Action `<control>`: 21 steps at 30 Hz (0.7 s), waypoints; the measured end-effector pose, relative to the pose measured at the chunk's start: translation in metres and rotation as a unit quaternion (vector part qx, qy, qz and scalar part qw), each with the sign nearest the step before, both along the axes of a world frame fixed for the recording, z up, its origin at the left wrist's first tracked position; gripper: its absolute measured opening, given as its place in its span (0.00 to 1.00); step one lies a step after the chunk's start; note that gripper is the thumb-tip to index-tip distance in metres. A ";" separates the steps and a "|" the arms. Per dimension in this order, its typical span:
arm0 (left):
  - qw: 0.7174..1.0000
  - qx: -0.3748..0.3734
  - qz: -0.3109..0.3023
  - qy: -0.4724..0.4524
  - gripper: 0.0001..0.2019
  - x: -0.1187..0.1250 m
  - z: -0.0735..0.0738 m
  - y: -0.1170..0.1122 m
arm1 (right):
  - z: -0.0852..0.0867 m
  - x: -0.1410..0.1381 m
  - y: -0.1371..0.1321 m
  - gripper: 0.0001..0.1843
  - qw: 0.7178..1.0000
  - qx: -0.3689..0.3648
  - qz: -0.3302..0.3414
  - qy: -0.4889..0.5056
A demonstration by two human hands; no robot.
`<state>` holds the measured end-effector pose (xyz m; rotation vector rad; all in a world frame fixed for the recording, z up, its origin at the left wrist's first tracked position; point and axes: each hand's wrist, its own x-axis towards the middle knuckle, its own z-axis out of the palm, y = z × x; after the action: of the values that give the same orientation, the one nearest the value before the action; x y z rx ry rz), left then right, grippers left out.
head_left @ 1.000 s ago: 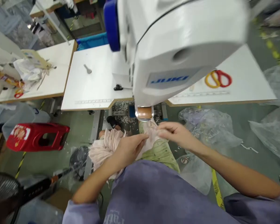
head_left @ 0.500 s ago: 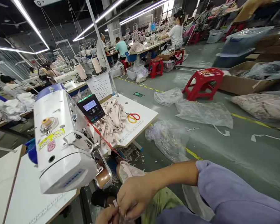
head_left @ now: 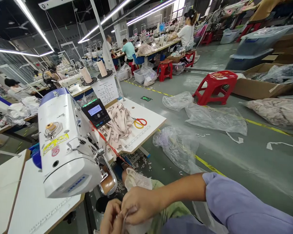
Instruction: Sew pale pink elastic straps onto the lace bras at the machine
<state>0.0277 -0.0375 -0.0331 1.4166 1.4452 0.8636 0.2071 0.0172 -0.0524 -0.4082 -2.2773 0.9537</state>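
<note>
Low in the view, over my lap, my left hand (head_left: 110, 218) and my right hand (head_left: 139, 205) meet with their fingertips pinched together. Both grip a pale fabric piece (head_left: 139, 227), whose edge runs between the fingers; most of it is hidden under the hands. More light, thin cloth (head_left: 137, 179) lies over my knee just beyond the right hand. To the left of my hands stands a white sewing machine (head_left: 63, 146) with a lit control panel (head_left: 96, 113). A heap of beige fabric strips (head_left: 118, 125) lies on the sewing table (head_left: 146, 113) behind the machine.
Scissors (head_left: 139, 123) with red and yellow handles rest beside the strips. Thread cones (head_left: 102, 69) stand behind the machine. Plastic bags (head_left: 175, 146), a red stool (head_left: 216, 87) and a cardboard box (head_left: 256, 84) are on the floor at right. Other people sit at machines farther back.
My left hand has come up slightly and its fingers now press closer to the right hand. More pale fabric shows below the right hand. The view has shifted a little.
</note>
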 end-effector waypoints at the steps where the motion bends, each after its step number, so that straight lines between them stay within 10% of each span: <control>1: 0.998 -0.012 0.036 -0.056 0.24 0.005 0.003 -0.001 | 0.004 0.001 -0.001 0.08 0.999 -0.036 -0.005 0.032; 5: 0.986 0.029 0.143 -0.081 0.17 0.020 0.018 -0.011 | 0.027 0.005 -0.007 0.13 0.991 -0.087 -0.042 0.090; 12: 0.978 0.150 0.078 0.121 0.10 0.004 0.027 -0.012 | 0.032 0.008 -0.006 0.09 0.994 -0.095 -0.052 0.017; 21: 0.958 0.233 0.049 0.162 0.07 -0.002 0.017 -0.010 | 0.035 0.007 0.002 0.09 0.983 -0.150 -0.106 0.017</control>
<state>0.0262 -0.0477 -0.0161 1.9216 1.6333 1.1252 0.2145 0.0192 -0.0178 -0.7415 -2.0127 1.1832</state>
